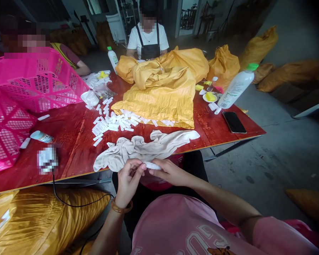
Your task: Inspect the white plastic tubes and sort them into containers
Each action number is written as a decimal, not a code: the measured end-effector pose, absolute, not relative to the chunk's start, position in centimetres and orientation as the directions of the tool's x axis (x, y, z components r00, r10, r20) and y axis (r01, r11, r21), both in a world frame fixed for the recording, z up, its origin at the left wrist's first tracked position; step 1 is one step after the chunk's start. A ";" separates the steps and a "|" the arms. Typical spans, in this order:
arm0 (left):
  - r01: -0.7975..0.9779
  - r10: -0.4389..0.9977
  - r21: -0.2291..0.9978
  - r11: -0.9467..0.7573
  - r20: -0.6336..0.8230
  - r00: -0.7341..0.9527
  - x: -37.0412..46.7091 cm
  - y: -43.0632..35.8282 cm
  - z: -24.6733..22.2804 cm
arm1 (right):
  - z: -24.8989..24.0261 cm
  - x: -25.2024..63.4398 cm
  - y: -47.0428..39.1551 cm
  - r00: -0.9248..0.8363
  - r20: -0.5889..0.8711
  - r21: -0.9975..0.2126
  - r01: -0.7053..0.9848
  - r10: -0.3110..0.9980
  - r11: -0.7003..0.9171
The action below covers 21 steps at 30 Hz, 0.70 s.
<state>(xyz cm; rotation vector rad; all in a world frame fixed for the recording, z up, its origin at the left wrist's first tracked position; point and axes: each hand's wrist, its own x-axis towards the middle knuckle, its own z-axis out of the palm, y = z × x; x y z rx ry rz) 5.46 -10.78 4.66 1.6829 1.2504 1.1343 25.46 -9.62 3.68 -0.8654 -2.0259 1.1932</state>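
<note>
Fingers [143,166] pinching one white piece [152,165] at a red table

The left hand [129,177] closes thumb and fingers on the piece's left end; the right hand [171,171] grips its right end between thumb and forefinger. The piece lies between both hands, over the lap, just off the near table edge. A bracelet [121,207] circles the left wrist.

Just beyond is a crumpled pale cloth [149,145], then a scatter of loose white pieces [113,124], partly under yellow sacking [159,102]. The red table [71,120] looks glossy and worn. Around it is a dim room with a grey concrete floor [244,163] and more yellow sacks [255,49].

Counted on the table: two pink baskets [69,81] at left, two white bottles [235,88] with green caps, one dark phone [234,122], one small jar [42,136] on its side and one little dish [206,99] holding something yellow. The loose pieces overlap too much to count. Two other people are there: one person in a white shirt [162,37] opposite, another [71,58] partly behind the baskets.
</note>
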 end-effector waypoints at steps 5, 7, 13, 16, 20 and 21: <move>0.406 0.955 0.871 -0.277 0.202 0.217 6.0 -10.8 5.6 | 2.8 25.2 -9.8 -0.506 0.239 -0.774 0.416 0.829 0.477; 0.429 0.967 0.868 -0.250 0.206 0.147 6.6 -11.2 5.6 | 2.1 25.0 -9.9 -0.444 0.292 -0.662 0.546 0.847 0.514; 0.345 0.946 0.888 -0.305 0.241 0.217 6.0 -11.7 3.9 | 2.4 25.7 -10.0 -0.602 0.225 -0.847 0.267 0.766 0.459; 0.319 0.962 0.919 -0.230 0.164 0.220 5.7 -11.6 3.2 | 2.3 25.7 -9.8 -0.666 0.178 -0.879 0.223 0.725 0.421; 0.254 0.995 0.967 -0.023 -0.002 0.098 6.8 -11.7 2.8 | 1.0 24.8 -9.7 -0.523 0.207 -0.643 0.564 0.827 0.518; 0.236 0.996 0.972 -0.008 -0.014 0.091 7.1 -11.9 2.8 | 0.7 24.6 -9.7 -0.510 0.226 -0.596 0.602 0.830 0.532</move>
